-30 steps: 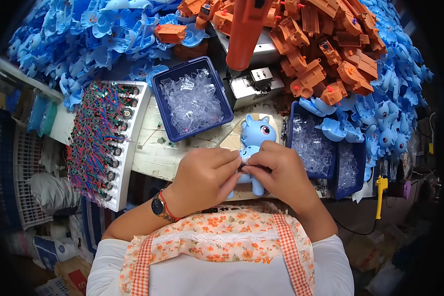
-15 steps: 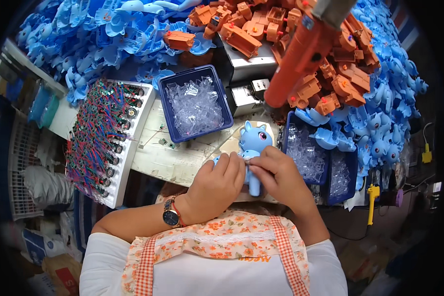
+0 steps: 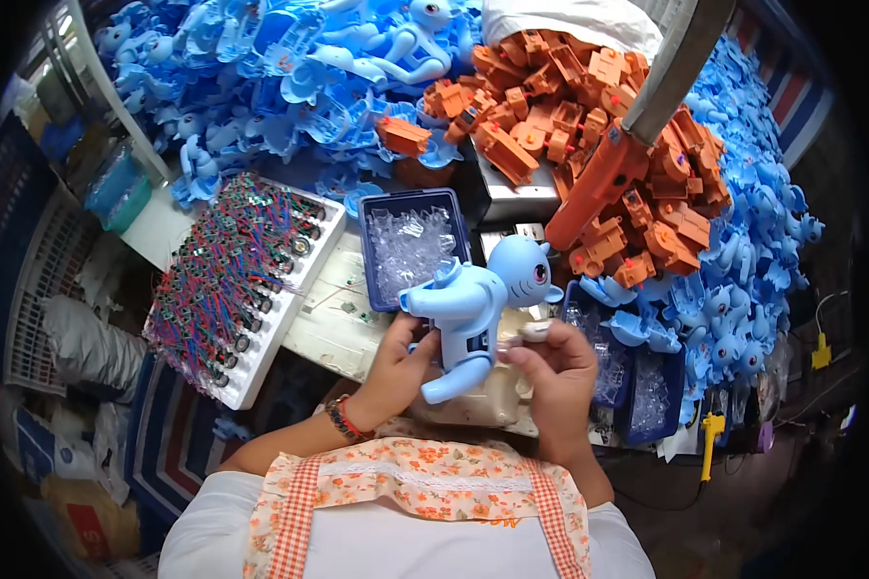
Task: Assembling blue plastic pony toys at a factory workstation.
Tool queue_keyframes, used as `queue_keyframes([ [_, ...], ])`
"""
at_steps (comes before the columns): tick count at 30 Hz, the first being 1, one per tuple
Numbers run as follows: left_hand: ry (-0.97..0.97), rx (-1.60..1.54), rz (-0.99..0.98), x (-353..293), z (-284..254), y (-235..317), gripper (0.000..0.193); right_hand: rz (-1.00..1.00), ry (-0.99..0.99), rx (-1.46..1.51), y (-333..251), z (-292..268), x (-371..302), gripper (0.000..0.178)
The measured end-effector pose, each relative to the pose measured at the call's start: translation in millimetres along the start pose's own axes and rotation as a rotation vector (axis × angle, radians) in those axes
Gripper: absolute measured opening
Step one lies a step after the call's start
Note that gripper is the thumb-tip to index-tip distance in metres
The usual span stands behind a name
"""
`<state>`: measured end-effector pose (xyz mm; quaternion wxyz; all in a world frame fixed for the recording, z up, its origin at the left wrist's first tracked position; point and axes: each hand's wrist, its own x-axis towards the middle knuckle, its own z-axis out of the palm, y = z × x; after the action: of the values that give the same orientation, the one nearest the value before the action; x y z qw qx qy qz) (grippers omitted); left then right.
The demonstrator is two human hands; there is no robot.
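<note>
From where I stand, the left hand (image 3: 393, 367) is curled around the rear end of a blue toy figure (image 3: 465, 301), its thumb lying against the lower body and its fingers partly hidden behind. The right hand (image 3: 562, 378) is drawn to a narrow pinch, thumb and fingertips closed on a small pale piece (image 3: 534, 331) (too small for me to say what it is). Whether those fingertips also touch the figure, I cannot tell.

The figure is between the two hands, tilted, its head up and toward the right hand, its body running down toward the left. A dark recess shows in its body. It is held above a beige block (image 3: 473, 413) at the table's near edge.

Just beyond the figure's back is a dark blue tray (image 3: 366, 253) of clear plastic pieces (image 3: 407, 249). Off to the person's left lies a white foam tray (image 3: 332, 220) heaped with coloured wires (image 3: 220, 280). An orange tool (image 3: 599, 188) hangs slanted ahead, before a pile of orange housings (image 3: 681, 236).
</note>
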<state>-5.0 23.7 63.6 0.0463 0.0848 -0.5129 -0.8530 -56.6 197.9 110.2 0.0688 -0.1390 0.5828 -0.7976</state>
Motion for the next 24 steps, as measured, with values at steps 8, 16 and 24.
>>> queue_keyframes([
  [8,0.046,-0.074,0.041,-0.1,-5.5,-15.2,0.035,-0.089,-0.102,-0.280,6.8,17.7,1.6,0.022],
  [16,-0.171,-0.496,0.186,-9.5,-14.5,-19.1,0.049,-0.427,-0.155,-0.583,6.0,27.6,-3.6,0.018],
  [24,-0.152,-0.119,0.275,-5.9,-25.1,-13.5,0.075,0.076,-0.094,0.082,12.7,43.0,-7.6,0.058],
])
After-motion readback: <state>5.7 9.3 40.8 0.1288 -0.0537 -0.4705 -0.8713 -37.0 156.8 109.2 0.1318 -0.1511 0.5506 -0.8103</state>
